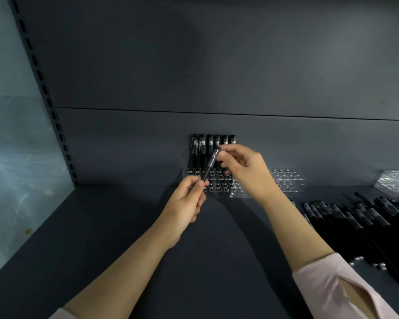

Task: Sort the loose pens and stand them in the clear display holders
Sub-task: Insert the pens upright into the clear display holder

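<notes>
Shelf (115, 238) is open on the near and left side, so there is plenty of room left of my arms. The far edge is closed by the back panel (217, 65), the left by a slotted upright (44, 93) and a pale glassy side panel (14, 139). The right side is crowded.

Shelf and back panel are flat, matte and dark grey. The holder (226, 192) is clear plastic, a low block with a grid of round holes, set against the back panel. A second holder (288, 180) of the same kind sits just to its right. A third clear bumpy piece (396, 183) is at the far right edge; I can't tell its shape.

A row of pens (212, 148) stands upright in the far holes of the first holder, black barrels with silver bands near the top. The loose pens (355, 222) lie in a heap near right on the shelf, black and slim with silver end caps.

The pen in hand (209, 166) is black with a silver clip band. It is tilted with its top to the far right, held above the first holder and clear of its holes. My left hand (187, 201) pinches its lower end between thumb and forefinger. My right hand (242, 166) pinches the top end with the fingertips. A pink sleeve (327, 284) is on my right arm.
</notes>
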### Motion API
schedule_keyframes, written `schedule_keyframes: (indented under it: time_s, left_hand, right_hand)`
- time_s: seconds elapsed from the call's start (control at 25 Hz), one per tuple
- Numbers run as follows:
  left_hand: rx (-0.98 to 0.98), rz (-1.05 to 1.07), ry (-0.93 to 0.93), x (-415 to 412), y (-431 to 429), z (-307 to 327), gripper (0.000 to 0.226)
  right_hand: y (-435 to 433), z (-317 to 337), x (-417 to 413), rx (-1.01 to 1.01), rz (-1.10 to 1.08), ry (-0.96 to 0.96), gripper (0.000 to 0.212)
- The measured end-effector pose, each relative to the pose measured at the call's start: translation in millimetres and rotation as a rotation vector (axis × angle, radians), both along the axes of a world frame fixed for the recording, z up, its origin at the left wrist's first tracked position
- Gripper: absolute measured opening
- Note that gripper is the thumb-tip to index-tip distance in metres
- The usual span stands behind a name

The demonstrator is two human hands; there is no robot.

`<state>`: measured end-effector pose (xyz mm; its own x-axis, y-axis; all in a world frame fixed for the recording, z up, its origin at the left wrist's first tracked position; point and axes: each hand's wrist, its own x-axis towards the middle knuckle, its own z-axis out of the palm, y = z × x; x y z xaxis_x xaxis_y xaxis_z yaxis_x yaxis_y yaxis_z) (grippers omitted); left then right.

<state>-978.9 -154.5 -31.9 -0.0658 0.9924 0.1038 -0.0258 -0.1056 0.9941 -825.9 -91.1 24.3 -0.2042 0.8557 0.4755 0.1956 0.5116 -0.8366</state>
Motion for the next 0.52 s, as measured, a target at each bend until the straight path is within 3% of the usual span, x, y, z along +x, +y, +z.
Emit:
schedule_keyframes:
  time_s: [0.16, 0.24, 0.36, 0.52]
  left_hand:
    - [0.156, 0.025, 0.157, 12.3, 2.4, -1.3, 0.016]
    - [0.326, 0.146, 0.413, 15.0, 3.9, -1.5, 0.016]
    - [0.51, 0.312, 0.962, 10.8, 6.9, -5.2, 0.042]
    - [0.397, 0.162, 1.339, 7.5, 11.0, -15.0, 0.061]
  right_hand:
    - [-8.3, 4.6, 3.0, -0.174, 0.131, 0.249, 0.012]
    - [-8.5, 7.9, 7.3, -0.152, 0.119, 0.347, 0.017]
    - [-4.9, 15.0, 19.9, 0.035, -0.08, 0.398, 0.024]
    - [-0.6, 18.6, 37.7, 0.271, -0.462, 0.345, 0.021]
